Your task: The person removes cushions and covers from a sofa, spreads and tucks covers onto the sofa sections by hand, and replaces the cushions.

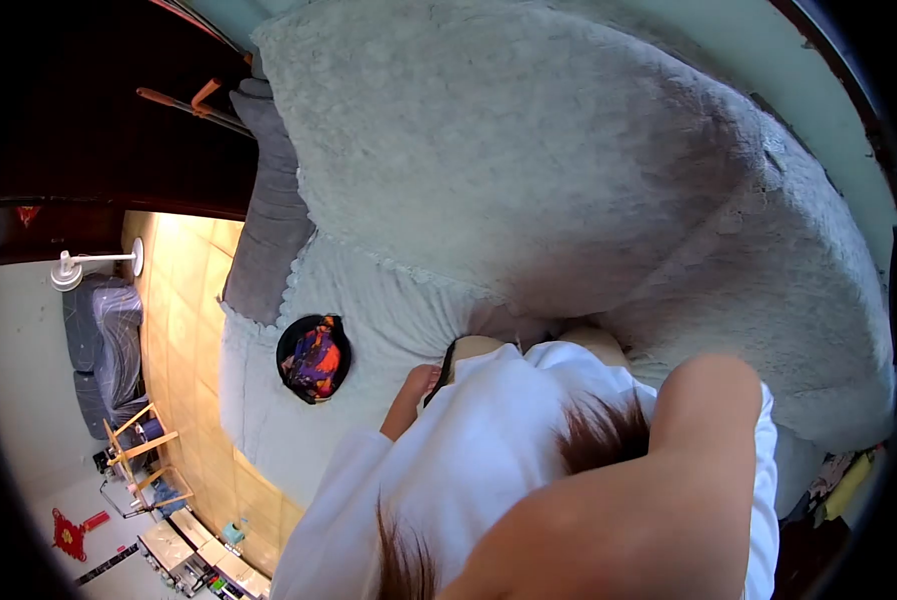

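My left hand (421, 384), at the end of a short white sleeve, rests low beside my thigh on the light grey bed cover (369, 290). It lies against a thin black edge along my light-coloured shorts; its fingers are small and partly hidden. My right arm (659, 480) is bent up close to the camera, elbow pointing forward, and the right hand is out of view. Left of my left hand, apart from it, sits a round black-rimmed thing (314, 358) with orange, red and purple patterned cloth inside, perhaps an upturned hat.
A thick grey fleecy blanket (529, 150) is heaped ahead and to the right. Dark grey bedding (269, 210) lies along the left bed edge. Beyond, the tiled floor (189, 310) holds a white fan (69, 272), a covered sofa (114, 320), a wooden chair (134, 440) and cluttered tables (204, 545).
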A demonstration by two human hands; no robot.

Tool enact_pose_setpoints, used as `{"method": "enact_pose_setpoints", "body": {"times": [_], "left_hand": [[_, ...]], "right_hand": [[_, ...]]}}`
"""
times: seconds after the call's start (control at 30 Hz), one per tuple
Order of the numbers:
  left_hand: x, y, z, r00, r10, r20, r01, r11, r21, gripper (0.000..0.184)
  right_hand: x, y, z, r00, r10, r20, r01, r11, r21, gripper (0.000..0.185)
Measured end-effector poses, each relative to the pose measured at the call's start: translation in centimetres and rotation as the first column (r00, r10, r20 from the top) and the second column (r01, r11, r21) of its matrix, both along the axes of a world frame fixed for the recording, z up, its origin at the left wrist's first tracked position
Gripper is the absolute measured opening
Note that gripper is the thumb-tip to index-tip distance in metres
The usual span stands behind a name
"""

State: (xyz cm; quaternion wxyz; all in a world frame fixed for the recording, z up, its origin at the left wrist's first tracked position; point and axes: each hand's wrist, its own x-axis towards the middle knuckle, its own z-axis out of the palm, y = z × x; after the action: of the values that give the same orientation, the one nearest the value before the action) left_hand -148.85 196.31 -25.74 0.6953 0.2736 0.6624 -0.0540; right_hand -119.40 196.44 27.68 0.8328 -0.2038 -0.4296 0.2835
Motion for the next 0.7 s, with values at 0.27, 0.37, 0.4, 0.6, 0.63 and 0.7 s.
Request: {"method": "enact_pose_setpoints", "body": {"times": [0.27, 0.37, 0.4, 0.6, 0.63, 0.7], "left_hand": [[-1.8, -0.6, -3.1, 0.996, -0.085, 0.009, 0.085, 0.996, 0.021, 0.025], [-1.3, -0.6, -1.9, 0.995, -0.100, 0.003, 0.100, 0.995, 0.027, 0.025], [-1.1, -0.3, -1.3, 0.994, -0.105, 0.002, 0.105, 0.994, 0.025, 0.026], [-1.8, -0.7, -0.1, 0.990, -0.130, 0.062, 0.123, 0.988, 0.094, 0.027], [-1.8, -0.9, -0.1, 0.987, -0.153, 0.049, 0.148, 0.985, 0.091, 0.026], [-1.8, -0.8, 0.1, 0.981, -0.193, 0.020, 0.191, 0.977, 0.091, 0.025]], "right_hand": [[1.1, -1.9, -0.2, 0.987, -0.070, 0.143, 0.058, 0.995, 0.087, 0.018], [8.3, -3.0, -0.9, 0.787, 0.310, 0.533, -0.380, 0.925, 0.023, 0.035], [9.7, -3.3, -2.9, 0.775, 0.435, 0.458, -0.485, 0.875, -0.010, 0.031], [19.6, -10.1, -23.8, 0.944, -0.017, 0.330, 0.322, 0.273, -0.907, 0.029], [21.1, -12.3, -28.3, 0.864, 0.010, 0.504, 0.501, 0.076, -0.862, 0.035], [22.1, -14.5, -34.1, 0.813, 0.004, 0.583, 0.582, -0.065, -0.811, 0.046]]}}
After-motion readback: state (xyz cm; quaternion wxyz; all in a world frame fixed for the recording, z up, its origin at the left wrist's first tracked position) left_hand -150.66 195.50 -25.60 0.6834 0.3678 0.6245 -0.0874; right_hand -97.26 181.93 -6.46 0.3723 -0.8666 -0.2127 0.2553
